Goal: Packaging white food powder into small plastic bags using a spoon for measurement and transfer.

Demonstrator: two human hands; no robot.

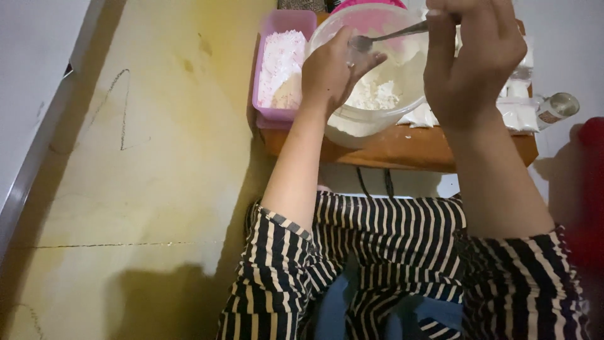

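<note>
A clear plastic bowl (371, 123) with white powder in it stands on a low wooden board (402, 148). My left hand (330, 72) grips the bowl's near-left rim, thumb over the edge. My right hand (472, 56) holds the handle of a metal spoon (384, 38), whose bowl hovers inside the container just above the powder. A pink rectangular tub (280, 66) filled with white powder sits against the bowl's left side.
Small clear packets of white powder (516, 116) lie on the board to the right, beside a small glass bottle (557, 107). A red object (591, 189) stands at the far right. Yellowish floor spreads left; my striped sleeves fill the bottom.
</note>
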